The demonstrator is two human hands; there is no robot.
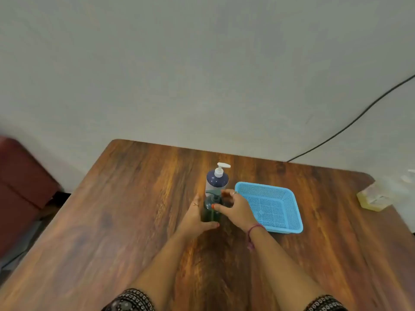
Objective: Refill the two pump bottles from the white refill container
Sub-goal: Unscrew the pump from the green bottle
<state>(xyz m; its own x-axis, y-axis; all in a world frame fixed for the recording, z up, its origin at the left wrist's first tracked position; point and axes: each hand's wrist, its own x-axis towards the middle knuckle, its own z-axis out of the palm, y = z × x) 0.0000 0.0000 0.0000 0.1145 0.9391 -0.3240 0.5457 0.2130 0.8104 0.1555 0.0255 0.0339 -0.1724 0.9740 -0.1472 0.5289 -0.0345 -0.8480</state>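
Observation:
A dark green pump bottle (210,212) stands on the wooden table (125,209) near the middle. My left hand (196,217) grips its body from the left, thumb across the front. My right hand (234,207) curls its fingers round the bottle's dark pump top. Just behind stands a second bottle (216,181) with a dark blue shoulder and a white pump head. No white refill container shows clearly in this view.
A light blue mesh basket (289,198) lies right of the bottles, nothing visible in it. A yellowish packet (372,198) sits at the table's right edge. A black cable (350,124) runs along the wall. A dark red seat (20,191) stands left of the table.

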